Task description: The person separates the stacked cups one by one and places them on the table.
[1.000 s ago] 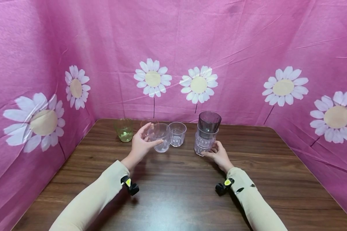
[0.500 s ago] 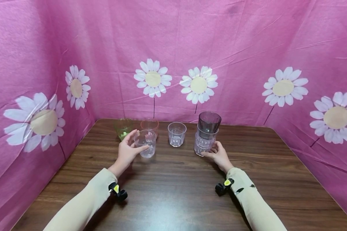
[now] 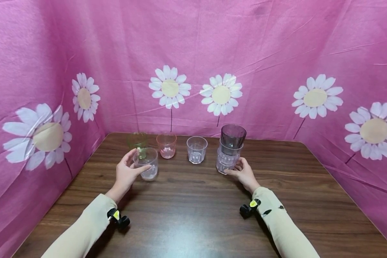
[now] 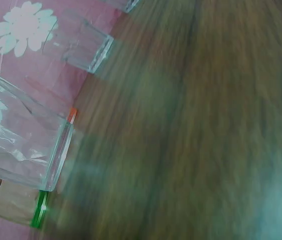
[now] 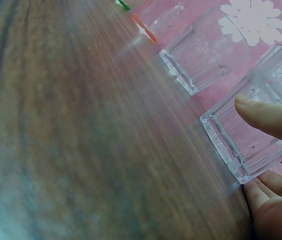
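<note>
In the head view my left hand (image 3: 126, 175) holds a clear cup (image 3: 148, 168) upright between thumb and fingers. Whether its base touches the table cannot be told. A green-tinted cup (image 3: 137, 140) stands behind it, partly covered. To the right of these is a pink-tinted cup (image 3: 166, 146), then a clear faceted cup (image 3: 197, 150). My right hand (image 3: 244, 175) grips the lower part of another clear faceted cup (image 3: 225, 165), whose base rests on the table. A dark smoky cup (image 3: 233, 133) sits nested in its top. In the right wrist view, the thumb (image 5: 265, 117) lies along that faceted cup's side.
The brown wooden table (image 3: 193, 211) stretches in front of the cups. Pink cloth (image 3: 261, 53) printed with white daisies encloses its back and both sides. Black wrist cameras (image 3: 118, 219) are strapped over the light sleeves.
My left hand has carried the clear cup leftward and a little nearer, from beside the faceted cup to in front of the green one, uncovering the pink cup. My right hand stays on the stack.
</note>
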A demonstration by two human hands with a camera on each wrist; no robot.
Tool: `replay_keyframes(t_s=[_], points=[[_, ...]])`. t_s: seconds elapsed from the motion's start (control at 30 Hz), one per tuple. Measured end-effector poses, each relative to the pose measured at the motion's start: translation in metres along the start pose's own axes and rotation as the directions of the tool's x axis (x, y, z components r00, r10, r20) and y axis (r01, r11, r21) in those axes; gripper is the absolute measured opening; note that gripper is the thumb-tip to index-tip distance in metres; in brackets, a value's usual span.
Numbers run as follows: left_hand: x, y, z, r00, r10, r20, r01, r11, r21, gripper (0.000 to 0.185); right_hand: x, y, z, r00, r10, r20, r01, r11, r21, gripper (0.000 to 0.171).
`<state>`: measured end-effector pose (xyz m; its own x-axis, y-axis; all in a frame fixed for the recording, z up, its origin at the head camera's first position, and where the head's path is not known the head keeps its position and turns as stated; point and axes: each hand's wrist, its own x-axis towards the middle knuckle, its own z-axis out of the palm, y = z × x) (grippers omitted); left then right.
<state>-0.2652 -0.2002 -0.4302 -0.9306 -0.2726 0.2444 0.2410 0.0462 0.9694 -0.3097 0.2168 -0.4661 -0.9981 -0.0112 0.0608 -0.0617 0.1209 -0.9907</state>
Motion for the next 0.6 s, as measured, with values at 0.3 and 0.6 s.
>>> replay_keyframes(t_s=[0.3,0.6], points=[[-0.004,0.000,-0.020,0.998,-0.010,-0.067,0.011,1.000,0.007,0.079,0.001,0.000,0.000,1.000,-0.010,0.002,0.010,1.000,-0.010,0.065],[-0.006,-0.001,-0.039,0.991,0.006,-0.132,0.004,0.998,0.070,0.080,0.002,0.001,-0.001,1.000,-0.003,0.002,0.003,1.000,-0.002,0.065]])
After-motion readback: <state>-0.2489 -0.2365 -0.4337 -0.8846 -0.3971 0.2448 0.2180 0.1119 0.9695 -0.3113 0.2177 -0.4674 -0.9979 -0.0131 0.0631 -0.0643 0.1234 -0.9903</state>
